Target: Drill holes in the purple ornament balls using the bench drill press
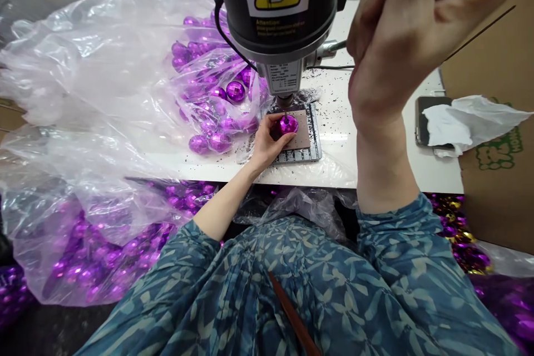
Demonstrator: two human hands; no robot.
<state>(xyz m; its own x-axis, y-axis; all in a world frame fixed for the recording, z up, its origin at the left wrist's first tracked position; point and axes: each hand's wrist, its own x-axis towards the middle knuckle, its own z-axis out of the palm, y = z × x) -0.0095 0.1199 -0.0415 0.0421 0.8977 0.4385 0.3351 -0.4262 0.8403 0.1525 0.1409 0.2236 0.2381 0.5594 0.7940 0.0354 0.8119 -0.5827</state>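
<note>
My left hand is closed around a shiny purple faceted ball, thumb in front and fingers behind. The ball sits on a brown board over the slotted metal base of a black drill press. Straight above it, the drill bit comes down to the top of the ball; whether it has entered cannot be made out. My right hand, raised high at the right and close to the camera, is curled at the end of the press's feed lever.
Left of the press, a clear plastic bag spills several purple balls over the white table. More balls lie in plastic below the table edge. Dark shavings surround the base. A phone under white tissue lies by a cardboard box.
</note>
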